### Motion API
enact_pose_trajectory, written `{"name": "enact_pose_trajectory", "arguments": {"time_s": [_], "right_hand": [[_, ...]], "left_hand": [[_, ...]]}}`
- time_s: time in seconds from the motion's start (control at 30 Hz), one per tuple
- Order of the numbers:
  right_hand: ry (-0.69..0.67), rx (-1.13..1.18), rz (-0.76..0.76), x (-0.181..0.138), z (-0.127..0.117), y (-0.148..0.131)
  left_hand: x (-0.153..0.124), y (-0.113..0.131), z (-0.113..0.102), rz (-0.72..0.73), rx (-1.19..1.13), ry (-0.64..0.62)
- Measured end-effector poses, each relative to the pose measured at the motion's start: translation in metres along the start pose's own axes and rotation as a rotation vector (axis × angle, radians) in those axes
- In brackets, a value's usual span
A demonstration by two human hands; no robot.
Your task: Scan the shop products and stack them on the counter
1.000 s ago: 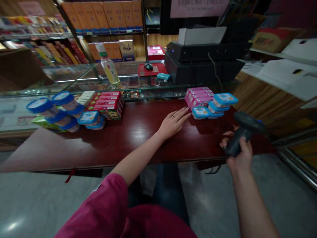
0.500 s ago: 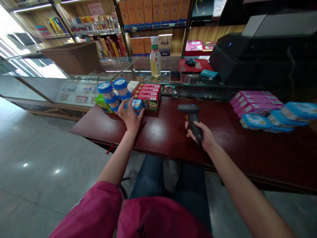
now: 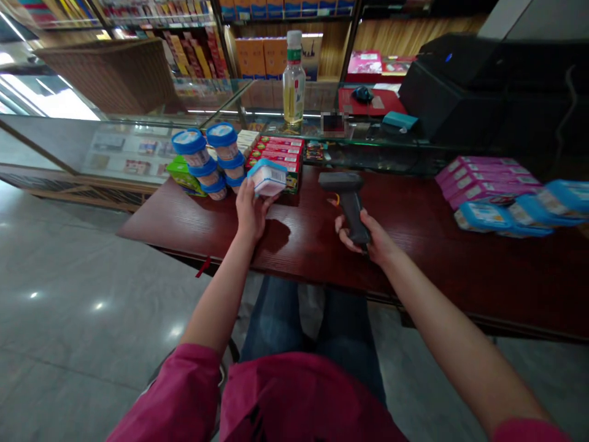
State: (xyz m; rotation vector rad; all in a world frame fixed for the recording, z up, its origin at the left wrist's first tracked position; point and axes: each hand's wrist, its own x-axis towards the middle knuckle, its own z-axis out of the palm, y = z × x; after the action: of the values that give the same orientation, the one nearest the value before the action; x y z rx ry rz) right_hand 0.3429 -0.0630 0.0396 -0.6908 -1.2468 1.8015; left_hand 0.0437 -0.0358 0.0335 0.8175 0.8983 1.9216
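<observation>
My left hand (image 3: 251,212) grips a small blue-lidded tub (image 3: 267,178), tilted so its white barcode side faces me, just above the dark red counter (image 3: 414,258). My right hand (image 3: 363,236) is closed round the handle of a dark barcode scanner (image 3: 347,193), whose head points left toward the tub. Behind the tub lie stacked red boxes (image 3: 276,153) and a pile of round blue-lidded jars (image 3: 207,156).
Pink boxes (image 3: 483,181) and more blue-lidded tubs (image 3: 524,212) lie at the counter's right. A glass display case (image 3: 138,141) carries a bottle (image 3: 293,80) and a black register (image 3: 460,92). Shelves of goods stand behind. Grey floor lies to the left.
My left hand moved from the right pile to the left pile, picked up a blue-lidded tub and lifted it. My right hand brought the scanner left, toward the tub.
</observation>
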Motion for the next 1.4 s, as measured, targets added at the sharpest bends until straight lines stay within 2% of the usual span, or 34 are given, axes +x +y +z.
{"name": "enact_pose_trajectory", "arguments": {"time_s": [0.1, 0.2, 0.43, 0.63, 0.8, 1.1, 1.4], "right_hand": [[-0.048, -0.007, 0.007, 0.0, 0.007, 0.001], [-0.091, -0.015, 0.015, -0.002, 0.013, 0.003], [-0.013, -0.016, -0.042, -0.004, 0.018, 0.006], [0.01, -0.018, -0.072, -0.004, 0.02, 0.004], [-0.022, 0.006, -0.066, -0.005, 0.02, 0.003], [-0.03, 0.001, -0.057, -0.007, 0.025, -0.002], [-0.063, 0.086, -0.047, -0.012, 0.014, 0.0]], "left_hand": [[0.002, -0.009, 0.006, -0.274, -0.118, -0.14], [0.003, -0.012, 0.006, -0.365, -0.125, -0.187], [0.0, -0.009, 0.006, -0.383, -0.111, -0.212], [0.0, -0.007, 0.004, -0.473, -0.126, -0.186], [0.0, -0.006, 0.005, -0.473, -0.134, -0.228], [0.0, -0.009, 0.009, -0.474, -0.126, -0.154], [0.0, -0.006, 0.007, -0.482, -0.072, -0.196]]}}
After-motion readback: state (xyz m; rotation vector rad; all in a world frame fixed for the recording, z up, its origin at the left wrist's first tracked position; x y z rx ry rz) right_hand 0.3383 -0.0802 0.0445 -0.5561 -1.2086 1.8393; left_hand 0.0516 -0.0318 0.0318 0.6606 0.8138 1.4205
